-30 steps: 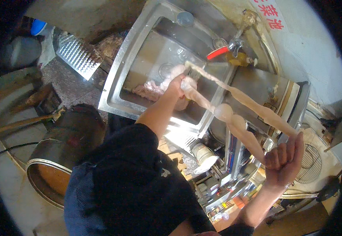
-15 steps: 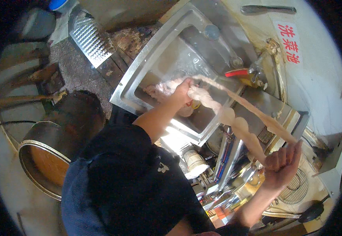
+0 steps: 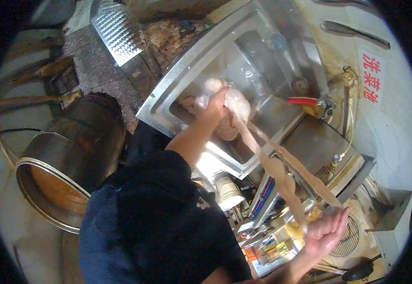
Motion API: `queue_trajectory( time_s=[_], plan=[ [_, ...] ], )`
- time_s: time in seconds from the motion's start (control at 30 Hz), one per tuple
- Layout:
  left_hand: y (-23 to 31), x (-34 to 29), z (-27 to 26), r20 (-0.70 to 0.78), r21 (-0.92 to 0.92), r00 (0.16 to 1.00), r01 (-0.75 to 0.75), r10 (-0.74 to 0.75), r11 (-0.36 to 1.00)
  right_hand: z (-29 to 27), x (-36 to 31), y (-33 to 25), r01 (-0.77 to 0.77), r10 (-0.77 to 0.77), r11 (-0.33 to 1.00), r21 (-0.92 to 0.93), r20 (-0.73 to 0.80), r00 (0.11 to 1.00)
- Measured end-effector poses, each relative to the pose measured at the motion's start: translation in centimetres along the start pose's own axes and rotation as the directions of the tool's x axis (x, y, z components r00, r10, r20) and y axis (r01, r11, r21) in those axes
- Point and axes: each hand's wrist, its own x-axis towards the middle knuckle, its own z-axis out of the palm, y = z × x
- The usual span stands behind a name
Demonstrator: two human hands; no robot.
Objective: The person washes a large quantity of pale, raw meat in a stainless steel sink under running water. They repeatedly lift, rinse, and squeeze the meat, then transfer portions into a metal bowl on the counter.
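My left hand (image 3: pixel 219 102) is over the big metal sink (image 3: pixel 192 61). Its fingers are curled tight around a fat bunch of the long pale tube (image 3: pixel 278 173), which looks soft and wet. My right hand (image 3: pixel 326 232) is out past the sink, low on the right, balled up in a fist. I have hold of the tube there too. Two floppy strips of it stretch between my hands and cross over the edge of the sink. One strip has round bulges, and the other is flatter.

Inside the sink there is a soft, pale pink pile (image 3: pixel 194 105), right by my left hand. Some of it is lumpy and some is wrinkly. I cannot tell if the pile and the tube are all one piece. A little red thing (image 3: pixel 233 123) pokes out just under my left hand. A round drain (image 3: pixel 300 85) is in the far part of the sink, and the tap with the red handle (image 3: pixel 303 101) is near it.

Off to my left is a big dark drum (image 3: pixel 80 125). It is tipped, and its inside looks orange-brown. A white bucket (image 3: pixel 228 190) is below the sink, but I cannot see what is in it.
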Motion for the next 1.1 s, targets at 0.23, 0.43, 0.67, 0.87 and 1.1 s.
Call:
queue_trajectory(
  time_s=[0.23, 0.43, 0.67, 0.87, 1.1],
  plan=[
    [1.1, -0.5, 2.3, -0.007, 0.441, 0.993, 0.111, -0.12, 0.891, 0.1, 0.6, 0.3, -0.008, 0.007, 1.0, -0.027, -0.044, 0.999],
    [1.5, 0.9, 1.6, 0.092, 0.016, 0.991, 0.095, -0.096, 0.995, -0.1, -0.7, -1.3, 0.051, -0.054, 0.998, -0.034, -0.071, 0.996],
    [5.2, 3.1, 2.3, -0.12, -0.01, 0.986, -0.114, 0.112, 0.993, -0.9, -1.1, -1.3, 0.025, -0.022, 0.997, -0.068, 0.046, 0.999],
    [3.5, 3.4, 2.1, -0.006, -0.013, 0.995, 0.095, -0.095, 0.995, 0.4, -0.4, -1.0, -0.037, 0.037, 0.999, -0.011, -0.016, 0.999],
    [1.8, 1.8, 2.4, 0.179, -0.035, 0.941, 0.298, -0.287, 0.954, 1.1, -0.3, -0.9, -0.012, 0.002, 0.998, -0.058, -0.166, 0.986]
  ],
)
